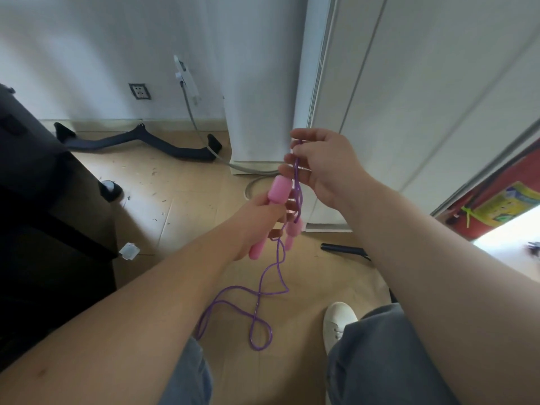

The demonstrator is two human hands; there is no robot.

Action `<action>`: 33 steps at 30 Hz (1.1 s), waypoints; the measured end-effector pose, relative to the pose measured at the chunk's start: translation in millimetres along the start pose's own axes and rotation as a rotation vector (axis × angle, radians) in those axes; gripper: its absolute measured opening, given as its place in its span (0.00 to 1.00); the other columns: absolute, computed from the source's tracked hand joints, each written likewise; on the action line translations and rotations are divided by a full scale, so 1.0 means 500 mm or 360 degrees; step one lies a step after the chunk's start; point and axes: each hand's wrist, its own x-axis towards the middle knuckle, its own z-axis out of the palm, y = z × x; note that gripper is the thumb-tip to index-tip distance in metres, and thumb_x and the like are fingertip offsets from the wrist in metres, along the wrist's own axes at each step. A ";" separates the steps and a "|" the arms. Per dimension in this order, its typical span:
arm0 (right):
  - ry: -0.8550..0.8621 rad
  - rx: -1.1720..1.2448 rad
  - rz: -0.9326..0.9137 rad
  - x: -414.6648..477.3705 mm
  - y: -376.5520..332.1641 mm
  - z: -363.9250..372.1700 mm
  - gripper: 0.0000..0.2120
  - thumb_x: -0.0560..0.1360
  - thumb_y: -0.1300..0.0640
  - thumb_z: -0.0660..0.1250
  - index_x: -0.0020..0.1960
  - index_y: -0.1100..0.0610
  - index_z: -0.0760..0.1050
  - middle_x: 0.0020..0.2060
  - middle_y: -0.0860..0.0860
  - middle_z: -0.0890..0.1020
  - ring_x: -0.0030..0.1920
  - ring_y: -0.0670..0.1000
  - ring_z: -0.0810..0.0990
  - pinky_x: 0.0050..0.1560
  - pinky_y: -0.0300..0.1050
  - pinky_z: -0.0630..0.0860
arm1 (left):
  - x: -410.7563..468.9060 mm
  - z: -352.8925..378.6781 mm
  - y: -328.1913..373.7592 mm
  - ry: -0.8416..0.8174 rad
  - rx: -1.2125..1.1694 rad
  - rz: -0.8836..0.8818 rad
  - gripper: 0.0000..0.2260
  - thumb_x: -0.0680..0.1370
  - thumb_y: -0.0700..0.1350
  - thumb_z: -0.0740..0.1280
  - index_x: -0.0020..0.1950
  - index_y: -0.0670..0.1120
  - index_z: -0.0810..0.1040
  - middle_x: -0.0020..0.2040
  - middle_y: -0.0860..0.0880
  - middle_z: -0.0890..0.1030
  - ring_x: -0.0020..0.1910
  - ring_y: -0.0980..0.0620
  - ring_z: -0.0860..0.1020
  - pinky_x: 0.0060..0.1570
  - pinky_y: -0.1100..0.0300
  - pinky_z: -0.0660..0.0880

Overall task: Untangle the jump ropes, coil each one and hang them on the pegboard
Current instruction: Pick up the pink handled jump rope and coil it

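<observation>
One jump rope is in view: a purple cord (263, 290) with two pink handles. The left hand (257, 217) grips one handle (279, 190) in curled fingers, and the second handle (292, 232) is just beside them. Higher up, the right hand (324, 168) pinches the cord between thumb and fingertips. Below, the cord hangs in loose crossed loops over the tiled floor (181, 200), near one white shoe (337, 320).

White wall (102, 39) at back w/ 1 socket (139, 91) low down. Tan tile floor (181, 194) w/ bits of debris. Black cabinet (35, 176) at left, in shadow. Tall white unit (263, 83) stands vs. the wall, grey hose (193, 119) running down beside it. Black bar (187, 153) lies by the skirting. White doors (438, 83) at right; bright light patch (508, 242) low right.
</observation>
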 end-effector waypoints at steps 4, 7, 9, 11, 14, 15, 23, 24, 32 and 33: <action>0.0054 0.0025 -0.0037 -0.008 -0.001 -0.009 0.14 0.78 0.76 0.59 0.58 0.64 0.76 0.48 0.59 0.76 0.40 0.55 0.80 0.40 0.49 0.85 | -0.019 0.006 0.000 -0.0104 0.0033 -0.0016 0.14 0.76 0.33 0.59 0.51 0.48 0.80 0.53 0.53 0.86 0.60 0.48 0.81 0.62 0.44 0.77; 0.0126 -0.0045 -0.0054 -0.009 -0.001 -0.021 0.14 0.78 0.75 0.59 0.57 0.63 0.77 0.47 0.58 0.77 0.42 0.55 0.81 0.42 0.49 0.85 | -0.029 0.006 0.006 -0.0236 -0.0123 -0.0067 0.10 0.76 0.33 0.59 0.48 0.46 0.75 0.53 0.50 0.86 0.60 0.49 0.82 0.65 0.42 0.75; 0.0159 -0.0227 -0.0038 -0.006 0.004 -0.031 0.11 0.78 0.72 0.62 0.55 0.60 0.77 0.48 0.59 0.78 0.42 0.55 0.81 0.44 0.52 0.86 | -0.033 0.006 0.006 -0.0248 -0.0222 -0.0096 0.06 0.80 0.36 0.60 0.53 0.43 0.74 0.52 0.46 0.86 0.56 0.47 0.84 0.64 0.42 0.76; 0.0135 -0.0544 0.0009 -0.008 0.015 -0.040 0.07 0.79 0.65 0.65 0.53 0.56 0.78 0.48 0.59 0.81 0.44 0.54 0.81 0.47 0.54 0.85 | -0.039 0.008 0.006 -0.0188 -0.0314 -0.0111 0.07 0.83 0.41 0.61 0.60 0.41 0.72 0.48 0.44 0.87 0.50 0.46 0.85 0.58 0.40 0.78; 0.0018 -0.0922 0.0132 -0.020 0.032 -0.041 0.03 0.80 0.58 0.65 0.48 0.53 0.77 0.52 0.58 0.83 0.51 0.53 0.81 0.49 0.52 0.85 | -0.041 0.006 0.005 -0.0057 -0.0502 -0.0052 0.06 0.84 0.42 0.61 0.59 0.41 0.71 0.41 0.44 0.82 0.43 0.45 0.84 0.54 0.36 0.78; -0.0037 -0.1035 0.0173 -0.024 0.037 -0.039 0.04 0.80 0.58 0.64 0.49 0.54 0.77 0.52 0.57 0.83 0.54 0.53 0.81 0.51 0.52 0.84 | -0.041 0.002 0.005 -0.0014 -0.0549 -0.0029 0.05 0.84 0.42 0.61 0.58 0.42 0.70 0.40 0.44 0.80 0.41 0.46 0.83 0.53 0.37 0.79; -0.0897 -0.1409 0.0586 -0.071 0.070 -0.011 0.16 0.81 0.58 0.53 0.60 0.54 0.77 0.52 0.52 0.85 0.55 0.53 0.84 0.57 0.57 0.82 | -0.029 -0.034 0.010 0.0193 -0.0822 0.0055 0.02 0.84 0.41 0.61 0.53 0.43 0.70 0.40 0.46 0.77 0.35 0.50 0.78 0.54 0.41 0.77; -0.0892 -0.1361 0.0581 -0.072 0.067 -0.008 0.16 0.81 0.59 0.53 0.59 0.54 0.77 0.52 0.54 0.85 0.56 0.54 0.84 0.58 0.59 0.81 | -0.029 -0.033 0.010 0.0205 -0.0828 0.0073 0.03 0.84 0.41 0.61 0.52 0.43 0.70 0.39 0.46 0.76 0.35 0.50 0.77 0.53 0.43 0.77; -0.0872 -0.1183 0.0659 -0.039 0.076 -0.028 0.17 0.80 0.46 0.61 0.62 0.54 0.78 0.57 0.54 0.84 0.63 0.54 0.80 0.62 0.61 0.78 | -0.026 -0.049 0.019 0.0485 -0.0832 0.0263 0.08 0.84 0.38 0.59 0.46 0.44 0.70 0.34 0.48 0.75 0.33 0.51 0.75 0.41 0.55 0.76; -0.0921 -0.1175 0.0681 -0.037 0.078 -0.029 0.22 0.79 0.39 0.62 0.64 0.53 0.77 0.60 0.53 0.83 0.65 0.54 0.79 0.64 0.61 0.77 | -0.023 -0.056 0.022 0.0544 -0.0871 0.0269 0.08 0.84 0.38 0.59 0.46 0.44 0.70 0.33 0.48 0.74 0.33 0.51 0.74 0.42 0.55 0.76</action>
